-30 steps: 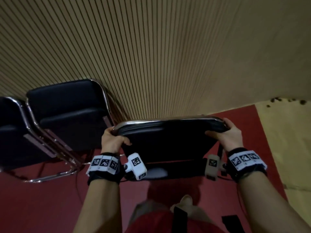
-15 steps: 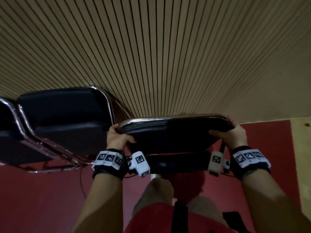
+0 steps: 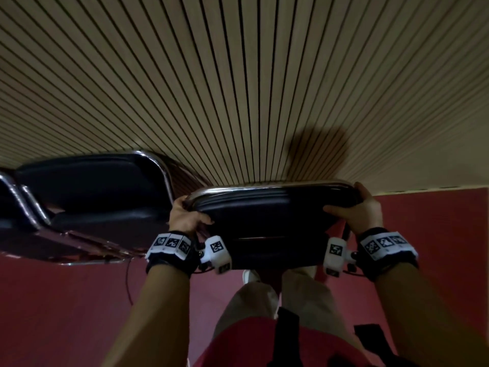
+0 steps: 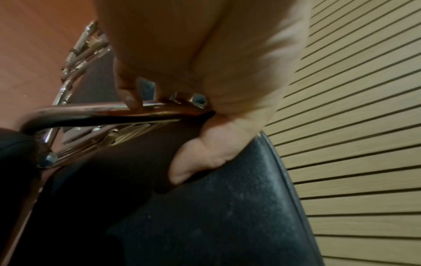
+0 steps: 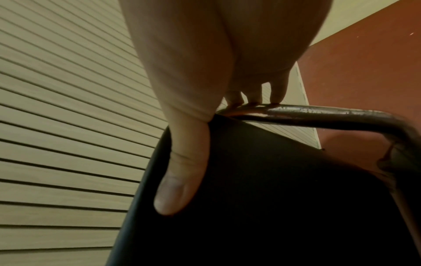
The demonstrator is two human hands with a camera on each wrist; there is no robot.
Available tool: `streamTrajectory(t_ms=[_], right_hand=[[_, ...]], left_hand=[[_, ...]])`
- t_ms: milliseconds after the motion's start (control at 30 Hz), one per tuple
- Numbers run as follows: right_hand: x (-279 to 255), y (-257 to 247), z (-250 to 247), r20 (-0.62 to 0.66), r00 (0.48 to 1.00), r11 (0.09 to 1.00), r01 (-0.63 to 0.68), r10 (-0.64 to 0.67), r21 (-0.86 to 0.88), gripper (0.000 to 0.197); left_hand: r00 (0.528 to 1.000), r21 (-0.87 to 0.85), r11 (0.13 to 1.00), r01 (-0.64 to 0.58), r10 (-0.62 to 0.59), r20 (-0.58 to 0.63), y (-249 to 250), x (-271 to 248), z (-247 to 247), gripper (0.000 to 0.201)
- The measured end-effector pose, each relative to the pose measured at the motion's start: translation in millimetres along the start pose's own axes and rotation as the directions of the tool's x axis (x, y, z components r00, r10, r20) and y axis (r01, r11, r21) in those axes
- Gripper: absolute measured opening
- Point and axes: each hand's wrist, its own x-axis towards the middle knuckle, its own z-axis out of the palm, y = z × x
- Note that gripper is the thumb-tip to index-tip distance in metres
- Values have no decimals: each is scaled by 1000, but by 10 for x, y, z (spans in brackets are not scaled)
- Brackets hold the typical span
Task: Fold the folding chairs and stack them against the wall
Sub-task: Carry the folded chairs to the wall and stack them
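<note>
Chair [image 3: 267, 215], folded: both hands, left [image 3: 185, 217] and right [image 3: 362, 211], are gripping its top rail; stacking step; next, probably leaning it beside stacked chairs [image 3: 87, 189] against wall [image 3: 264, 88].

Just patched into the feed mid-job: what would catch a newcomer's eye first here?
Front and centre, a folded black chair is held by its chrome top rail, the left hand gripping one corner and the right hand the other. Behind it rises the slatted wall. To the left, more folded chairs lean against that wall above the red floor.
</note>
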Motion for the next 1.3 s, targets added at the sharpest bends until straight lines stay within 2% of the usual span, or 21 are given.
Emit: streamTrajectory(t_ms=[267,467,667,867,967,1067,1133,1233,1300], right_hand=[[366,-219,36,37,999,1000,-9,9,12,106],[542,-450,105,25,1000,999,-2,1,44,99],[731,-620,232,36,999,994,-19,15,110,97],[851,-619,411,-1,999,984,-51,51,169,109],[908,-629,438,-21,997,986,-68,72,156,108],[947,-638,453,-26,996,986,-75,80,147,104],[962,-648,473,-19,996,985,-78,82,154,102],[977,-633,505,-49,995,980,-81,91,183,103],[935,-615,526,-59,993,971,-90,106,223,98]], left_hand=[[1000,-2,1000,21,-21,-4,211,266,165,83],[1000,59,998,12,-11,-15,385,555,215,104],[1000,61,998,5,-6,12,585,794,294,88],[1000,85,996,4,-6,25,680,964,296,82],[999,76,997,31,-33,34,685,993,318,93],[999,144,990,5,-10,34,560,1245,311,130],[999,198,980,18,-27,42,499,1395,292,141],[999,136,991,3,-8,35,445,1452,312,133],[999,103,994,-20,16,37,498,1278,347,120]])
